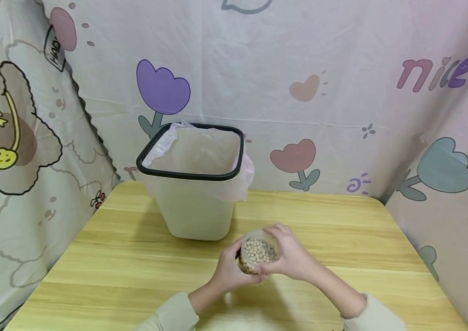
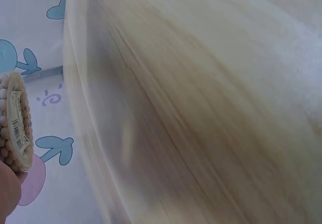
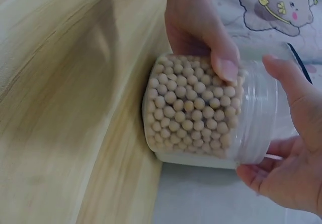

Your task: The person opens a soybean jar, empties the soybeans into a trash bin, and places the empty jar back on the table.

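A clear plastic jar (image 1: 259,252) filled with small beige balls is held between both hands above the front part of the table. My left hand (image 1: 232,271) grips the jar's body from the left and below, its thumb along the side in the right wrist view. Around the rim curl the fingers and thumb of my right hand (image 3: 304,158), at the clear upper part of the jar (image 3: 259,113). A label with a barcode (image 2: 19,126) shows on the jar's base in the left wrist view. Tilted slightly, the jar shows its balls through the top in the head view.
Behind the jar to the left stands a cream trash bin (image 1: 194,214) with a black rim (image 1: 188,175) and a thin pinkish liner bag (image 1: 247,172). The wooden table (image 1: 333,230) backs onto a printed curtain (image 1: 234,64), which also hangs along both sides.
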Demonstrator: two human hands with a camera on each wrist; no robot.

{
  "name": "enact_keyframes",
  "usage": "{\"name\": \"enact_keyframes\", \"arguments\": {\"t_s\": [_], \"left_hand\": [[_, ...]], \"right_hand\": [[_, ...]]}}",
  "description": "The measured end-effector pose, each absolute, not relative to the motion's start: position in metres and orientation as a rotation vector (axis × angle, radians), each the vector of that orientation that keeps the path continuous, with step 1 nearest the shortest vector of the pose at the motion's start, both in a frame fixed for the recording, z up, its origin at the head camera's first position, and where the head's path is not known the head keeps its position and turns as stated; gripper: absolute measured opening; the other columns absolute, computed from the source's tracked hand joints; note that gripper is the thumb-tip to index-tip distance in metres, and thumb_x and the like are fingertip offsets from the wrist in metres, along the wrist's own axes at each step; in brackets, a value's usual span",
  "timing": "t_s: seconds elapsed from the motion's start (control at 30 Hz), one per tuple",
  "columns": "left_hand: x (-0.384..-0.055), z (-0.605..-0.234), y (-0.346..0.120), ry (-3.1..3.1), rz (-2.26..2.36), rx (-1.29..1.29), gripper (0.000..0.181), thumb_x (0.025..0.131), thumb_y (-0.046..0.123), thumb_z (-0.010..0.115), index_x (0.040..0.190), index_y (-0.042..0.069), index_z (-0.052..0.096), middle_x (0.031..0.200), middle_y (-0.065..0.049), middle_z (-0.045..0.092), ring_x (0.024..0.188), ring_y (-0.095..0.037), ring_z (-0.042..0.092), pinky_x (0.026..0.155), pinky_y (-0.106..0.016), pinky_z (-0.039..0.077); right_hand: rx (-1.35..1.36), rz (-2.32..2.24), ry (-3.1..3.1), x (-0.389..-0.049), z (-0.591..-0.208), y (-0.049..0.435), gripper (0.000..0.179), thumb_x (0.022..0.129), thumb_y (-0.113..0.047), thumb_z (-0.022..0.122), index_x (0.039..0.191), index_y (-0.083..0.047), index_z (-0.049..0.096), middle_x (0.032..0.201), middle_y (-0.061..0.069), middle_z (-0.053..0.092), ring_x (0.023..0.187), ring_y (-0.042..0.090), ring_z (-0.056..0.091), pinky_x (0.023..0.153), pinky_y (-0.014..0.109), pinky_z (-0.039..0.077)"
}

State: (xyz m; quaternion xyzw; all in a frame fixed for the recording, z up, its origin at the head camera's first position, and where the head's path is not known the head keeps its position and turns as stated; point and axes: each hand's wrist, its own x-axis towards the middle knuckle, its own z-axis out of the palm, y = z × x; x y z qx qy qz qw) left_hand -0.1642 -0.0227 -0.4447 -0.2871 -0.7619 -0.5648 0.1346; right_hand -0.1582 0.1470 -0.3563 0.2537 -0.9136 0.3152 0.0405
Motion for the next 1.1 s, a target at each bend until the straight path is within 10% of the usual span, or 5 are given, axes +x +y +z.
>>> {"name": "enact_keyframes", "arguments": {"t_s": [1.1], "left_hand": [[-0.161,-0.449,-0.024,-2.200,-1.718,-0.936,0.079,0.064,0.025,0.081,0.130,0.004,0.041,0.117,-0.011,0.057,0.101,-0.019,0.059,0.086,-0.027,0.053]], "right_hand": [[0.798,0.968,-2.791,-0.151,-0.360,0.148,0.088,0.054,-0.032,0.082,0.125,0.004,0.045,0.124,0.012,0.049,0.112,0.025,0.047,0.092,0.047,0.047]]}}
